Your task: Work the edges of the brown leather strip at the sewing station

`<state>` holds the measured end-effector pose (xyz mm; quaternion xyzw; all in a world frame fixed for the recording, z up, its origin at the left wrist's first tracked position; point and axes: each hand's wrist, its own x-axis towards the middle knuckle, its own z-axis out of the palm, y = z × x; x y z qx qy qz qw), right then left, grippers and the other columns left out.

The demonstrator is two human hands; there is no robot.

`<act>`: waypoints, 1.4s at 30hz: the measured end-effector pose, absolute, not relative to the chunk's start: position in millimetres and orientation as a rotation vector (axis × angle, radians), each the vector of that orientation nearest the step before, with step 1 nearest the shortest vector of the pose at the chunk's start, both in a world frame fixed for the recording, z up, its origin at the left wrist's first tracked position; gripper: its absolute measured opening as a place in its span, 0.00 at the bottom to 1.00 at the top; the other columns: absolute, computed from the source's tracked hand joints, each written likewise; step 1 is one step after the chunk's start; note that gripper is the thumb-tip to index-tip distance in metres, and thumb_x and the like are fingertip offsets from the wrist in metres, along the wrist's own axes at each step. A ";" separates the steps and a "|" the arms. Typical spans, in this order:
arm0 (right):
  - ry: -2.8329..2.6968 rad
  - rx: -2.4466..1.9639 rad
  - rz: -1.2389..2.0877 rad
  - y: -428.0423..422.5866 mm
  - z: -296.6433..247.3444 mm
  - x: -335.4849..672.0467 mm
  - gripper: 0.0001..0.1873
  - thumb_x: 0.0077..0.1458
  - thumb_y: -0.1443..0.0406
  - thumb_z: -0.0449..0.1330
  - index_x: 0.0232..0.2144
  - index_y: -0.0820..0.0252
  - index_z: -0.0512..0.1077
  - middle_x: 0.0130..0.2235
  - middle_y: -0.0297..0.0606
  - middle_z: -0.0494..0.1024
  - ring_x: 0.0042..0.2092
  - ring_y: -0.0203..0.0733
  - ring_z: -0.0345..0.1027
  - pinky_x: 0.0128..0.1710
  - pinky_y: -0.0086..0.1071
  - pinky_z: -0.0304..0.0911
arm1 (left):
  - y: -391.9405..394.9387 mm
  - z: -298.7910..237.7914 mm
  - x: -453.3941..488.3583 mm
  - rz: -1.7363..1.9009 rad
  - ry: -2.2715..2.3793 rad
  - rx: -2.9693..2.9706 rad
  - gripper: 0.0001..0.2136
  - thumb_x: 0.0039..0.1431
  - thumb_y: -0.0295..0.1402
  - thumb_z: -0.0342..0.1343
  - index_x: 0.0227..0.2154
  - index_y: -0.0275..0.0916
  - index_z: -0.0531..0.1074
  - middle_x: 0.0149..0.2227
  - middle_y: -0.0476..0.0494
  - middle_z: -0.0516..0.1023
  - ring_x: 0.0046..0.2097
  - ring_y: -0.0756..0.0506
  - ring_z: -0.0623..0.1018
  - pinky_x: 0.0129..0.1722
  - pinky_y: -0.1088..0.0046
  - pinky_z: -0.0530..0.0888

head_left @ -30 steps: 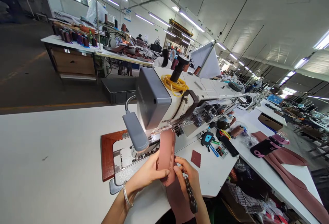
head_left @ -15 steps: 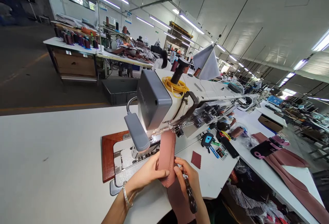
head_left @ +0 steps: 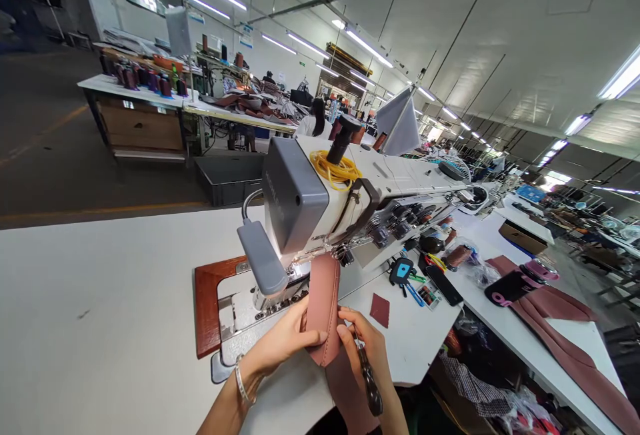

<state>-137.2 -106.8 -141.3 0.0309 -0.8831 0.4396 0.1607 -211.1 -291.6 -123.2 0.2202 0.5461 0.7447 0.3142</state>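
The dusty-pink leather strip [head_left: 323, 308] looks smooth and matt, while the dark tool handle [head_left: 371, 388] held against it is glossy. The sewing machine's grey plastic end cover [head_left: 295, 195] is matt, its cream-painted metal arm [head_left: 400, 178] faintly shiny. A reddish-brown varnished wooden frame [head_left: 207, 308] gleams in the smooth white laminate tabletop [head_left: 100, 275], around a worn steel bed plate [head_left: 237, 328].
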 end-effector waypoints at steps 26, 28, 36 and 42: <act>-2.488 0.147 1.279 -108.6 -135.1 -136.1 0.15 0.66 0.58 0.52 0.46 0.55 0.75 0.50 0.41 0.79 0.38 0.36 0.76 0.39 0.27 0.71 | -288.2 -133.0 -212.8 1.981 1.454 0.630 0.32 0.50 0.41 0.65 0.56 0.36 0.63 0.55 0.37 0.74 0.54 0.38 0.73 0.56 0.59 0.69; -2.494 0.150 1.278 -108.6 -134.8 -137.1 0.14 0.66 0.58 0.53 0.46 0.56 0.75 0.50 0.40 0.80 0.36 0.36 0.76 0.38 0.27 0.70 | -288.1 -132.7 -212.3 1.987 1.443 0.632 0.33 0.50 0.41 0.65 0.57 0.37 0.63 0.55 0.37 0.74 0.54 0.38 0.73 0.56 0.59 0.69; -2.511 0.120 1.190 -106.2 -139.7 -137.7 0.16 0.66 0.57 0.52 0.49 0.55 0.74 0.49 0.39 0.80 0.32 0.34 0.73 0.36 0.27 0.69 | -288.9 -123.9 -210.2 2.000 1.378 0.609 0.32 0.53 0.44 0.66 0.57 0.36 0.64 0.52 0.38 0.76 0.49 0.41 0.75 0.50 0.63 0.70; -2.574 0.099 1.180 -107.4 -133.7 -137.3 0.18 0.65 0.57 0.51 0.49 0.57 0.74 0.49 0.40 0.80 0.32 0.34 0.72 0.36 0.27 0.70 | -289.9 -125.3 -210.8 2.018 1.320 0.594 0.33 0.53 0.45 0.66 0.58 0.39 0.64 0.55 0.38 0.75 0.53 0.39 0.75 0.53 0.61 0.70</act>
